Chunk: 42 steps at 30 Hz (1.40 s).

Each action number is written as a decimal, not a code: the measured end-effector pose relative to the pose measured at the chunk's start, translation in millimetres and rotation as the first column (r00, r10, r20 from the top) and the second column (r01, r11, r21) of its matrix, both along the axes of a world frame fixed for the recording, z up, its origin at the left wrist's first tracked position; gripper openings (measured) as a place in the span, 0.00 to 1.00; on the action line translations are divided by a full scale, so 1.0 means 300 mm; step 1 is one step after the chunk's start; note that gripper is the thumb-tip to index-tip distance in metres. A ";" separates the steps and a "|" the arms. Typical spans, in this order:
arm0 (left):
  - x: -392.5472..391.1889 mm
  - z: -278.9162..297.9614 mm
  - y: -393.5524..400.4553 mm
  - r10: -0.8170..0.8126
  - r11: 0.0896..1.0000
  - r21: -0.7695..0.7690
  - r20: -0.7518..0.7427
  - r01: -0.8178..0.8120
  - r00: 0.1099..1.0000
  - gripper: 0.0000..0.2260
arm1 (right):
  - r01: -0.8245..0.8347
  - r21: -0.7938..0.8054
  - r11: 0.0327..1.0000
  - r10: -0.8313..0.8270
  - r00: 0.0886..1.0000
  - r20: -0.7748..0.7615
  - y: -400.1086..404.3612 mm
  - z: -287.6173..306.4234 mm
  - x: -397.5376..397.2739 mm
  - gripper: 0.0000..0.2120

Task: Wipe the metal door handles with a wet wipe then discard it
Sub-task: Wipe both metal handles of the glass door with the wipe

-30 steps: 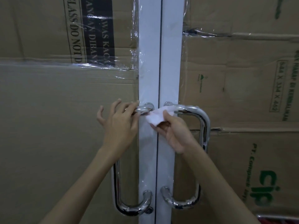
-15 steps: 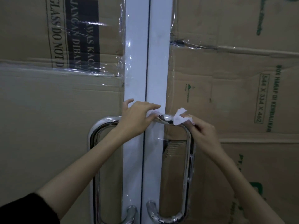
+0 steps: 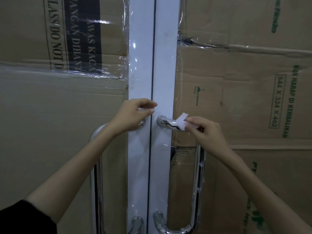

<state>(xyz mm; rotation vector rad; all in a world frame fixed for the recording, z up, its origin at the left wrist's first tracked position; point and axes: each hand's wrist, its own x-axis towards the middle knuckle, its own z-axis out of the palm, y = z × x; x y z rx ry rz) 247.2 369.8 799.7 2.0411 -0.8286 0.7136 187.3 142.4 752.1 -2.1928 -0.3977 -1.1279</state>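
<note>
Fingers of the right hand are pinching the white wet wipe against the top bar of the right door handle. The left hand is hanging by the left door handle, fingers loosely curled, holding nothing.

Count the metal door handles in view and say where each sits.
2. The left handle is on the left door, under the left hand; the right handle is on the right door.
</note>
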 end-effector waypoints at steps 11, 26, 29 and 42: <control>0.004 -0.012 0.004 0.004 1.000 0.010 0.031 -0.004 1.000 0.10 | 0.073 -0.322 0.944 -0.134 0.976 -0.171 0.114 0.115 0.061 0.13; 0.000 -0.015 0.009 -0.029 0.999 -0.015 0.015 0.029 0.999 0.10 | 0.130 -0.500 0.856 -0.199 0.976 -0.089 0.129 0.108 0.075 0.14; 0.001 -0.013 0.008 -0.022 1.000 -0.013 0.025 0.022 0.999 0.10 | 0.106 -0.287 0.952 -0.162 0.971 -0.178 0.113 0.128 0.068 0.17; 0.008 -0.034 -0.007 0.033 0.992 0.117 0.141 -0.049 0.989 0.10 | 0.290 -0.062 0.955 -0.286 0.956 0.071 0.044 0.000 0.008 0.13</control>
